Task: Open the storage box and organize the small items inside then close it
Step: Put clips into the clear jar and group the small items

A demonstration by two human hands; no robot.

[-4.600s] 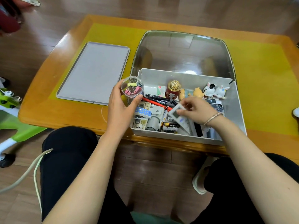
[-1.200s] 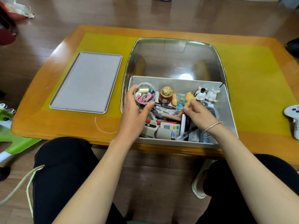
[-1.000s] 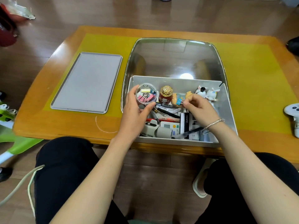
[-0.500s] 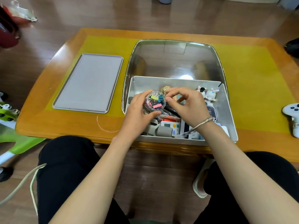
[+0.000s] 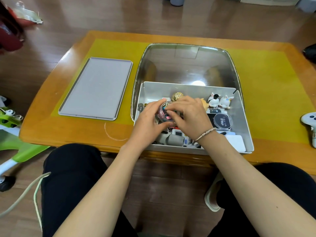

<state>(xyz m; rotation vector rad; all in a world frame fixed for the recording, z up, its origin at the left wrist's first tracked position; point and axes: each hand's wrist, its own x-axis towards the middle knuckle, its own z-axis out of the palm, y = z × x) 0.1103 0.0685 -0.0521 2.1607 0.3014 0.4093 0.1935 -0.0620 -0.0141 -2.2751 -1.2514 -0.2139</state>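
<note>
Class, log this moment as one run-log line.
storage box: open | lid: on table | left hand, right hand: both on clip jar

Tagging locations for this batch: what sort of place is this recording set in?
Most likely a home living room. A low wooden table stands on wood flooring, a white game controller lies on it, and a green child's ride-on toy sits beside it. Both hands hold a clear jar of clips.

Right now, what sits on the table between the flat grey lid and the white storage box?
In the head view, only the left rim of a shiny metal tray under the storage box, and a strip of yellow mat, separate it from the lid.
</note>
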